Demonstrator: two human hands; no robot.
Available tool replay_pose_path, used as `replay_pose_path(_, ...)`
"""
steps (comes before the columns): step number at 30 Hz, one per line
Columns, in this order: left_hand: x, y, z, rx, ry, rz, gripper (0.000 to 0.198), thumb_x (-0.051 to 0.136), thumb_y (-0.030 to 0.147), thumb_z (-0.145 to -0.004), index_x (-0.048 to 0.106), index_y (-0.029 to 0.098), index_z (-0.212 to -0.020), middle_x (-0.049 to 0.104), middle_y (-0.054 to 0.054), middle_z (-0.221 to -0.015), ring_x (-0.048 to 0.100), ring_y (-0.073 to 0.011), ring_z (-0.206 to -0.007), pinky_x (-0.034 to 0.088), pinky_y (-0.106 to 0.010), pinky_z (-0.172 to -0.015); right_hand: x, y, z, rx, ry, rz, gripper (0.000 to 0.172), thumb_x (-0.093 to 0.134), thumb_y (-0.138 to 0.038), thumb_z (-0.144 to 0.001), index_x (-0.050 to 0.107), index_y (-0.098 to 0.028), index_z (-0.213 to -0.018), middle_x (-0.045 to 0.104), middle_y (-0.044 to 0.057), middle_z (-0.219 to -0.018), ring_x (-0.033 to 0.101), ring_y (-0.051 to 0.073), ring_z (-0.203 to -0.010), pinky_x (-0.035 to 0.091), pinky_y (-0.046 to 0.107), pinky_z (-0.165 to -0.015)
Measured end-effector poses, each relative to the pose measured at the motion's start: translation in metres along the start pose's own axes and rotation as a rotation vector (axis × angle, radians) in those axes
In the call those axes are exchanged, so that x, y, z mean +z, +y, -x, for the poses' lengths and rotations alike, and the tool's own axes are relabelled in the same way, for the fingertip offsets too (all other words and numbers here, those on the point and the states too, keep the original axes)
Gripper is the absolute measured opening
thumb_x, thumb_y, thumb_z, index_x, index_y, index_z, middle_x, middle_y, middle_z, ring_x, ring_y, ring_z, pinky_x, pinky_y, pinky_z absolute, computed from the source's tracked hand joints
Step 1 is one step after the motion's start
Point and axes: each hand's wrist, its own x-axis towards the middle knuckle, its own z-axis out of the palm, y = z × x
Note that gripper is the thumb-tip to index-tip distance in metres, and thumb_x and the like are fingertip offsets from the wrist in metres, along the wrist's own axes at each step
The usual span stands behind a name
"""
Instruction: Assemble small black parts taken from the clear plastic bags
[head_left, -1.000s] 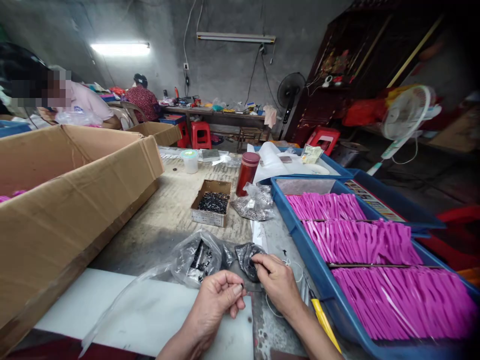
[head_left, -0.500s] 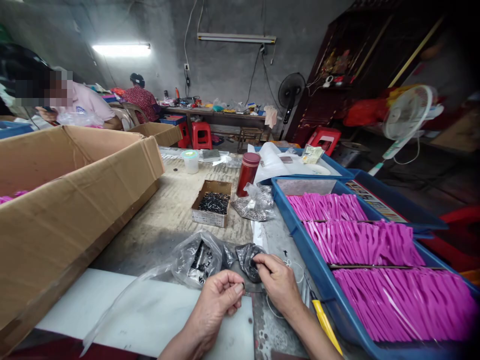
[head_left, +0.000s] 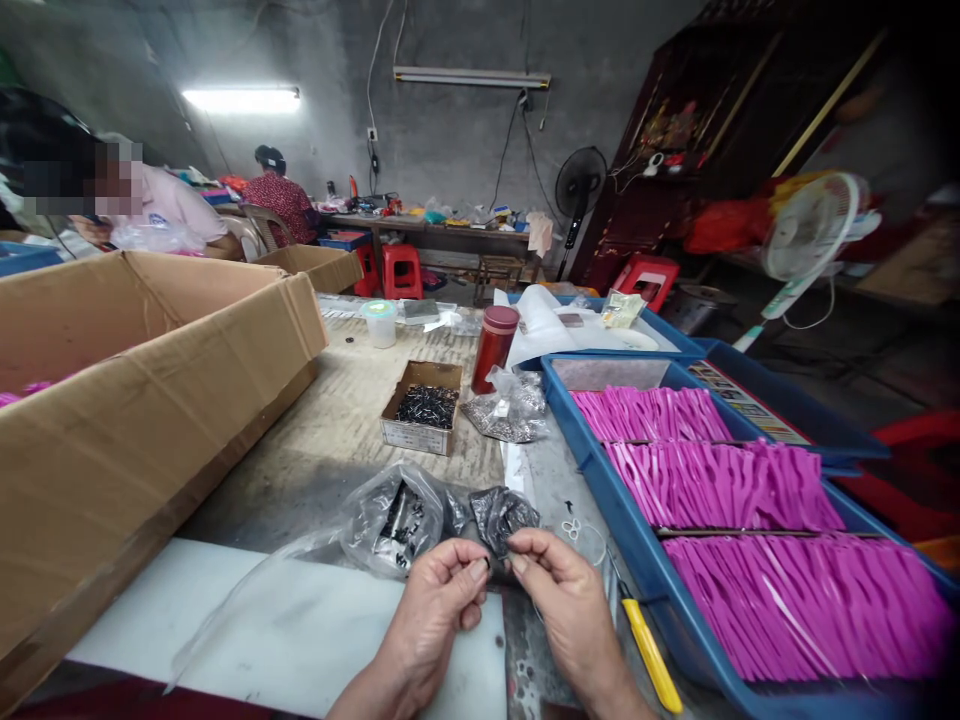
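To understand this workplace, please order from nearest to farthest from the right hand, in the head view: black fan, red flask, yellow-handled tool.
1. Yellow-handled tool: right of the right hand, beside the blue crate.
2. Red flask: farther back on the table.
3. Black fan: beyond the table, by the wall.

Grey concrete wall (head_left: 450,140) at 12 o'clock, slim unlit tube light (head_left: 472,76) on it. Glowing white fluorescent tube (head_left: 241,99) at 11. Dark-red wooden cabinet (head_left: 643,215) at 2.
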Motion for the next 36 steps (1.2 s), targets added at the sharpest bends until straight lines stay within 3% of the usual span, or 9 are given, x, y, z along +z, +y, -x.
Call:
replay_pose_path(14, 0.000, -0.009, -0.004, 0.166, 0.089, -0.172, 0.018, 0.065, 0.027, -0.061, 0.055, 0.013, -0.066, 0.046, 0.006, -0.046, 0.036, -0.0050, -0.042, 0.027, -0.016, -0.042, 0.014, 0.020, 0.017, 0.024, -0.021, -0.030, 0.010, 0.055, -0.024, -0.065, 0.060, -0.017, -0.072, 0.062, 0.002, -0.063, 0.056, 0.015, -0.058, 0.045, 0.022, -0.052)
replay_pose_path(18, -0.002, -0.009, -0.005, 0.186, 0.094, -0.199, 0.017, 0.064, 0.026, -0.061, 0.055, 0.012, -0.066, 0.048, 0.006, -0.048, 0.037, -0.0053, -0.043, 0.030, -0.016, -0.043, 0.015, 0.023, 0.017, 0.032, -0.112, -0.005, 0.011, 0.053, -0.025, -0.069, 0.058, -0.016, -0.074, 0.060, 0.002, -0.062, 0.054, 0.015, -0.058, 0.043, 0.022, -0.052)
replay_pose_path(29, -0.004, -0.011, -0.002, 0.166, 0.078, -0.216, 0.016, 0.063, 0.026, -0.063, 0.056, 0.013, -0.067, 0.049, 0.005, -0.048, 0.038, -0.0055, -0.043, 0.030, -0.016, -0.044, 0.005, 0.006, 0.013, -0.038, -0.274, 0.364, 0.016, 0.044, -0.024, -0.073, 0.048, -0.018, -0.058, 0.047, -0.004, -0.052, 0.044, 0.011, -0.049, 0.033, 0.020, -0.047)
replay_pose_path(36, -0.005, -0.013, -0.003, 0.129, 0.055, -0.129, 0.017, 0.065, 0.024, -0.062, 0.056, 0.012, -0.069, 0.050, 0.005, -0.048, 0.037, -0.0051, -0.043, 0.028, -0.016, -0.043, 0.005, 0.006, 0.016, -0.026, -0.313, 0.345, 0.018, 0.043, -0.021, -0.071, 0.046, -0.018, -0.054, 0.048, -0.004, -0.050, 0.043, 0.010, -0.048, 0.031, 0.020, -0.046)
